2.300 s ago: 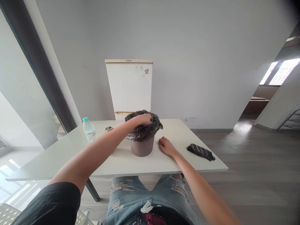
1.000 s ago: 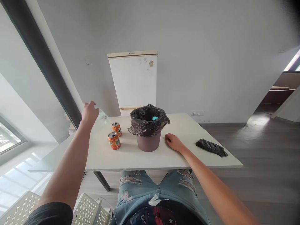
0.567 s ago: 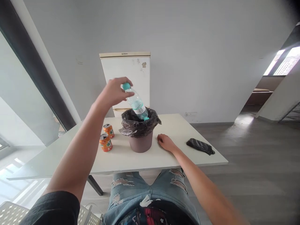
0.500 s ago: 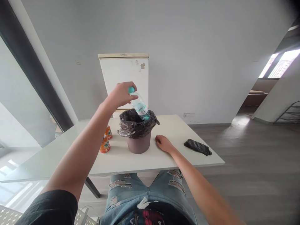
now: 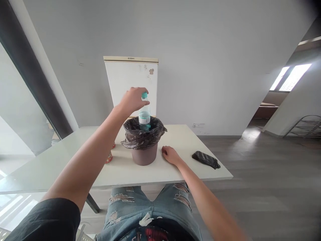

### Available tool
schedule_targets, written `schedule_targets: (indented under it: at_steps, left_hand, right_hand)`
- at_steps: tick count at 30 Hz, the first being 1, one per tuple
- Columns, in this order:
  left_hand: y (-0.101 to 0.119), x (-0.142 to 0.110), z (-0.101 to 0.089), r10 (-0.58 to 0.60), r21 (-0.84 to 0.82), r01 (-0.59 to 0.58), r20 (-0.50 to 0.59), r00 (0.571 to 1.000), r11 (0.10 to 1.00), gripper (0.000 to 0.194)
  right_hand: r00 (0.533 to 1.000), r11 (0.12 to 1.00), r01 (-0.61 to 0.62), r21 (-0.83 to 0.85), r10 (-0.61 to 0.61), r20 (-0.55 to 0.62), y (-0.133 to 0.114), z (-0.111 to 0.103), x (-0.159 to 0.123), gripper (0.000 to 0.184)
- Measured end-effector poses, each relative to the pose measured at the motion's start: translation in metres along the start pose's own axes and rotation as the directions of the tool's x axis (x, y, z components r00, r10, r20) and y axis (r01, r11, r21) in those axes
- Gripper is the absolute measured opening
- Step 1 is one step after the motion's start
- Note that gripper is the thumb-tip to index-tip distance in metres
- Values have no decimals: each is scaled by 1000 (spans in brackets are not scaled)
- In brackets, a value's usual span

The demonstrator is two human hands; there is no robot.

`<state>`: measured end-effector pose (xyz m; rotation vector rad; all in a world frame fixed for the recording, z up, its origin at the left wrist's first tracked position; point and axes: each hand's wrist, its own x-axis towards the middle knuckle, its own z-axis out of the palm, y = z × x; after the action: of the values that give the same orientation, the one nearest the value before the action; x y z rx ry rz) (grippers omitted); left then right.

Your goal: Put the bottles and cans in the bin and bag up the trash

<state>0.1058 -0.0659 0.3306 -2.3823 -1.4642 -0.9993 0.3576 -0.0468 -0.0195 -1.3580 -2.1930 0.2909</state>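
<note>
Clear plastic bottle with a teal cap is upright over the mouth of the mauve plastic bin, lower end down inside the crumpled black bag liner. Can't tell if its base touches anything in there. Left hand has its fingers clamped on the bottle up by the cap. Right hand is just resting on the white table beside the bin, fingers curled in loosely, holding nothing I can see.

Other stuff around: a rolled-up black plastic bag off to the right, and two orange printed cans left of the bin, mostly hidden because the left forearm cuts right across them. White fridge stands behind the table.

Compared with half a second ago, the bottle's gone from leaning to pretty much straight up, and the forearm now covers more of the cans. Right hand's still parked by the bin.
</note>
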Motion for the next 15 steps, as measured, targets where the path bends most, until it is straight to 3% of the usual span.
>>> schedule_targets:
  at_steps: [4, 8, 11, 15]
  left_hand:
    - [0, -2, 24, -19, 19, 14, 245, 969, 1000, 48]
    - [-4, -6, 48, -88, -93, 160, 525, 847, 983, 56]
    - [-8, -13, 51, -76, -146, 189, 562, 824, 971, 63]
    - [-6, -18, 40, -11, -205, 159, 578, 816, 966, 57]
  right_hand:
    - [1000, 1000, 2, -16, -2, -3, 1, 1, 0, 17]
    - [1000, 1000, 5, -31, -5, -3, 0, 2, 1, 17]
    - [1000, 999, 9, -32, -9, 0, 1, 2, 1, 18]
    - [1000, 1000, 3, -31, -3, 2, 1, 2, 0, 19]
